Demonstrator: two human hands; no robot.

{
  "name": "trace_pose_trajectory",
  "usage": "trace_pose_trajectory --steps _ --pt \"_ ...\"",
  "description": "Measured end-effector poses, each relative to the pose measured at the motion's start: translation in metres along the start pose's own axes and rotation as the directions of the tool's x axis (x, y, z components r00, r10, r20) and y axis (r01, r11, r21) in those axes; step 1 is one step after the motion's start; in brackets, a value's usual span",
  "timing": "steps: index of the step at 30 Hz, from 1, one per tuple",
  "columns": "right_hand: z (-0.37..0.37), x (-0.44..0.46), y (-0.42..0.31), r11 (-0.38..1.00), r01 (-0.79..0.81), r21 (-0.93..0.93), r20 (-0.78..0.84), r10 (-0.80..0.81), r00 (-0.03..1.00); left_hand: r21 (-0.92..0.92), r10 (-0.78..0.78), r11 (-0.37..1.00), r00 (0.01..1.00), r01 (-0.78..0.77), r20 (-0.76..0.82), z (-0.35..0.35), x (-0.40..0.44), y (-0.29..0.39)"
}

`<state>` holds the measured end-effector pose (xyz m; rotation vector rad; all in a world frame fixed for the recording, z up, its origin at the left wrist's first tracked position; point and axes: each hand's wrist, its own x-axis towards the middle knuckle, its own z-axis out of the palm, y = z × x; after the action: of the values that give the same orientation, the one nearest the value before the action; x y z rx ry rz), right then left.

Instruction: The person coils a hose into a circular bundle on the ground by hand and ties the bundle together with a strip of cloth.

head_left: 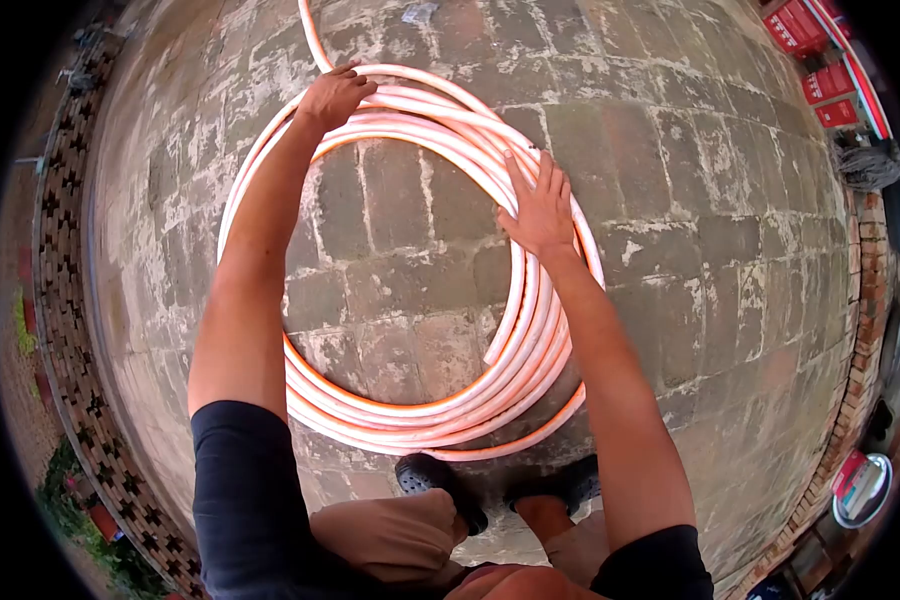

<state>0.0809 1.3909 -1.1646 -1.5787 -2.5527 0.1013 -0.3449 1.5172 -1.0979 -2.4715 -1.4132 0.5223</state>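
A pale pinkish-white hose [440, 425] with orange edges lies coiled in several loops on the paved floor. At the coil's upper left, my left hand [337, 97] has its fingers bent over the hose where a length runs off toward the top. My right hand [542, 208] rests on the loops at the upper right, fingers stretched out and palm down. One hose end shows inside the coil at the lower right. What lies under both palms is hidden.
My dark clogs [440, 485] stand just below the coil. A perforated brick wall [70, 270] runs along the left. On the right are a low brick edge [855, 330], red boxes [828, 83], a grey tangled bundle [868, 166] and a round tray [863, 491]. A clear plastic scrap [420, 13] lies at the top.
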Motion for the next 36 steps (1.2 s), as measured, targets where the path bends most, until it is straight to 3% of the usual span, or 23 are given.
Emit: trace_pose_trajectory --steps 1,3,6,11,13,17,19,21,23,26,27,29,30,32,33,34,35,36 --pt "-0.001 -0.001 -0.002 1.0 0.009 0.005 0.024 -0.009 1.0 -0.038 -0.062 0.998 0.988 0.057 -0.145 0.004 -0.034 -0.007" --pt "-0.003 0.0 -0.005 1.0 0.014 -0.015 0.051 -0.014 0.999 -0.1 -0.197 0.976 0.98 0.195 -0.003 -0.002 -0.09 -0.028" --pt "0.002 -0.001 -0.005 0.998 0.041 -0.052 0.041 -0.038 0.998 -0.114 -0.302 0.944 0.95 0.309 0.078 -0.005 -0.182 -0.059" --pt "-0.001 0.0 -0.006 0.992 0.099 -0.078 0.06 -0.095 0.994 -0.099 -0.366 0.922 0.926 0.374 0.09 -0.005 -0.338 -0.105" --pt "-0.001 0.0 -0.005 0.985 0.142 -0.096 0.052 -0.137 0.989 -0.115 -0.407 0.906 0.913 0.406 0.02 -0.02 -0.386 -0.106" --pt "-0.009 0.002 -0.007 0.987 0.16 -0.02 0.159 -0.155 0.975 -0.08 -0.549 0.822 0.822 0.564 0.151 -0.033 -0.513 -0.117" --pt "-0.004 0.0 -0.009 0.971 0.219 -0.094 0.135 -0.206 0.969 -0.041 -0.579 0.811 0.811 0.584 0.087 -0.017 -0.604 -0.108" --pt "-0.003 -0.008 -0.009 0.974 0.199 -0.108 0.14 -0.183 0.973 -0.158 -0.455 0.854 0.859 0.495 0.235 -0.016 -0.597 -0.059" --pt "-0.006 -0.003 -0.015 0.969 0.21 -0.13 0.119 -0.195 0.974 -0.204 -0.384 0.871 0.879 0.446 0.283 -0.013 -0.586 -0.007" --pt "-0.001 0.002 -0.011 0.988 0.152 -0.003 0.072 -0.152 0.986 -0.199 -0.446 0.863 0.885 0.465 0.133 0.027 -0.573 0.051" --pt "0.002 0.0 -0.009 0.986 0.164 -0.01 0.082 -0.163 0.983 -0.162 -0.505 0.823 0.832 0.544 0.231 0.031 -0.558 0.071" --pt "0.008 0.001 -0.01 0.993 0.121 -0.01 0.041 -0.121 0.992 -0.022 -0.638 0.753 0.738 0.657 0.218 0.04 -0.519 0.12" --pt "0.009 0.002 -0.011 0.994 0.113 0.002 0.057 -0.113 0.992 0.003 -0.721 0.665 0.641 0.747 0.264 0.031 -0.495 0.145" --pt "0.021 0.001 -0.007 0.992 0.125 -0.01 0.021 -0.124 0.992 -0.141 -0.866 0.417 0.44 0.898 0.238 -0.004 -0.442 0.199" --pt "0.025 0.0 -0.005 0.993 0.113 -0.026 -0.015 -0.113 0.993 -0.215 -0.872 0.28 0.342 0.935 0.35 -0.032 -0.411 0.224" --pt "0.018 -0.004 -0.012 0.991 0.125 -0.04 -0.024 -0.126 0.992 -0.282 -0.847 0.182 0.296 0.942 0.441 -0.057 -0.384 0.251" --pt "0.006 -0.01 -0.024 0.991 0.126 -0.033 -0.027 -0.127 0.992 -0.325 -0.849 0.179 0.312 0.929 0.426 -0.06 -0.366 0.279" --pt "-0.007 -0.018 -0.041 0.967 0.255 0.026 -0.079 -0.252 0.964 -0.36 -0.827 0.169 0.331 0.918 0.454 -0.065 -0.346 0.302"
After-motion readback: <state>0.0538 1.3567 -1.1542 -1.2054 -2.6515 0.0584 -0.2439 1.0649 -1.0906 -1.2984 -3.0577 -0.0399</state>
